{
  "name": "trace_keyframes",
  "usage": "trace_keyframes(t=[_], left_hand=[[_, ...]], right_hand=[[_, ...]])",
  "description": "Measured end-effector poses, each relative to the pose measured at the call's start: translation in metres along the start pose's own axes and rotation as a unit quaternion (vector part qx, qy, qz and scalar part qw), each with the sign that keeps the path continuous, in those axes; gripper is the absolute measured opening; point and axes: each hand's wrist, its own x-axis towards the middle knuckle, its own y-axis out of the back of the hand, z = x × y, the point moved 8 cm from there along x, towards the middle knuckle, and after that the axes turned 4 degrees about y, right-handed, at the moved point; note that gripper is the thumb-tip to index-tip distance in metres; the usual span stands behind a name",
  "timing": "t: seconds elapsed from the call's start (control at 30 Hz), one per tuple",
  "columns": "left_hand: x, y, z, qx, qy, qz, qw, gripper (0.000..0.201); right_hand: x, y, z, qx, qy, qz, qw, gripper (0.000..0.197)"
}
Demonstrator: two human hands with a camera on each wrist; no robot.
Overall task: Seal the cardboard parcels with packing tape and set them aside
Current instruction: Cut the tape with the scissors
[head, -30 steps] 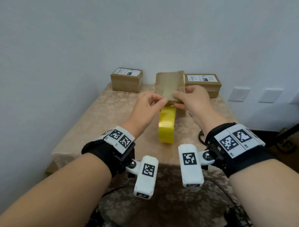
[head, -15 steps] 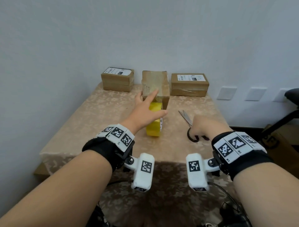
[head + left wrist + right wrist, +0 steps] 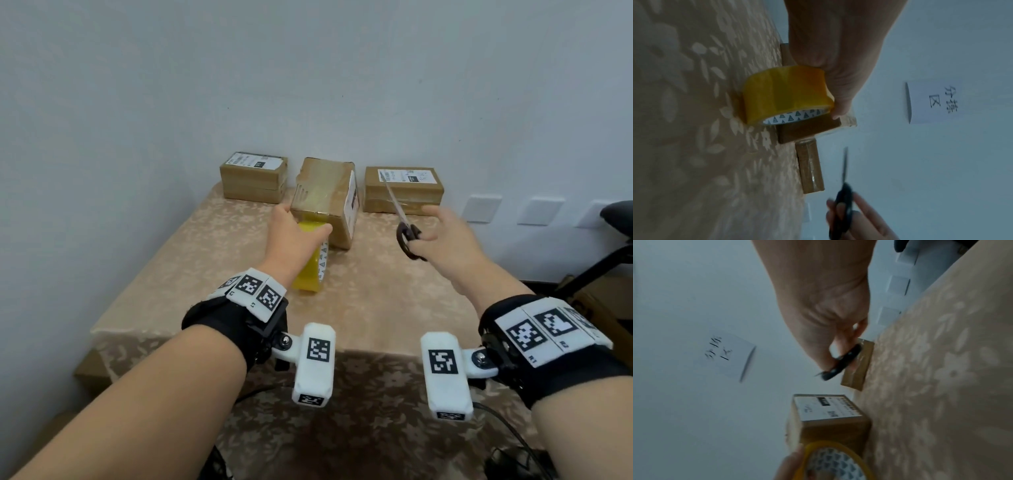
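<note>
A yellow tape roll (image 3: 310, 274) stands on edge on the table, and my left hand (image 3: 298, 236) grips its top (image 3: 785, 95). A strip runs from the roll up onto the middle cardboard parcel (image 3: 325, 198), which stands just behind it and has clear tape across its top. My right hand (image 3: 442, 236) holds black-handled scissors (image 3: 404, 226) in the air to the right of that parcel, blades pointing away towards the wall. The wrist view shows its fingers in the scissors' handle (image 3: 842, 363). Two labelled parcels sit against the wall, one on the left (image 3: 253, 181) and one on the right (image 3: 402, 190).
The table (image 3: 205, 267) carries a beige flowered cloth and stands against a white wall. White wall sockets (image 3: 483, 209) and a black chair (image 3: 616, 219) are at the right. A paper sign (image 3: 935, 102) hangs on the wall. Cables hang below the front edge.
Both hands left the parcel's top. My right hand picked the scissors off the table and raised them. My left hand came down onto the tape roll.
</note>
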Motion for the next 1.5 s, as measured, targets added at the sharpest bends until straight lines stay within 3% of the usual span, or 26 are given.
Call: trace_keyframes(t=[0.07, 0.17, 0.23, 0.3, 0.43, 0.53, 0.6, 0.67, 0.73, 0.8, 0.87, 0.97, 1.07, 1.23, 1.5], left_hand=[[-0.002, 0.000, 0.009, 0.004, -0.028, -0.012, 1.000, 0.066], [-0.004, 0.002, 0.025, 0.027, -0.075, -0.016, 0.997, 0.054], [-0.003, 0.005, 0.035, 0.028, -0.092, -0.017, 0.995, 0.045], [0.001, 0.006, 0.044, 0.039, -0.106, -0.026, 0.993, 0.040], [-0.002, 0.007, 0.054, 0.075, -0.119, -0.067, 0.988, 0.035], [-0.006, 0.006, 0.066, 0.138, -0.123, -0.101, 0.978, 0.035], [-0.010, 0.006, 0.075, 0.154, -0.119, -0.121, 0.973, 0.036], [-0.013, 0.006, 0.083, 0.168, -0.119, -0.138, 0.969, 0.035], [-0.019, 0.003, 0.088, 0.173, -0.116, -0.161, 0.965, 0.034], [-0.023, -0.003, 0.091, 0.173, -0.111, -0.189, 0.960, 0.035], [-0.027, -0.008, 0.093, 0.187, -0.116, -0.218, 0.951, 0.036], [-0.025, -0.012, 0.093, 0.218, -0.114, -0.241, 0.939, 0.032], [-0.018, -0.009, 0.097, 0.262, -0.095, -0.225, 0.934, 0.028], [-0.012, -0.007, 0.089, 0.352, -0.051, -0.221, 0.908, 0.042], [-0.008, -0.011, 0.080, 0.351, -0.014, -0.224, 0.909, 0.039]], right_hand=[[-0.007, -0.009, -0.019, 0.070, 0.045, -0.042, 0.996, 0.062], [-0.016, -0.025, -0.043, 0.095, 0.110, -0.086, 0.986, 0.042], [-0.017, -0.030, -0.053, 0.119, 0.126, -0.092, 0.981, 0.024], [-0.016, -0.031, -0.058, 0.131, 0.115, -0.107, 0.979, 0.019], [-0.021, -0.039, -0.049, 0.178, 0.033, -0.195, 0.964, 0.055], [-0.034, -0.043, -0.049, 0.154, 0.005, -0.252, 0.956, 0.062], [-0.033, -0.041, -0.059, 0.110, 0.034, -0.221, 0.969, 0.054], [-0.026, -0.029, -0.080, 0.056, 0.113, -0.116, 0.985, 0.039], [-0.020, -0.015, -0.102, -0.010, 0.181, -0.002, 0.983, 0.034], [-0.015, -0.012, -0.115, -0.126, 0.202, 0.041, 0.970, 0.038], [-0.005, -0.016, -0.111, -0.224, 0.175, 0.038, 0.958, 0.041], [0.008, -0.029, -0.090, -0.200, 0.121, -0.001, 0.972, 0.044], [0.014, -0.041, -0.089, -0.181, 0.130, -0.026, 0.974, 0.046], [0.029, -0.038, -0.090, -0.136, 0.109, -0.028, 0.984, 0.046], [0.027, -0.036, -0.091, -0.189, 0.134, -0.027, 0.972, 0.047]])
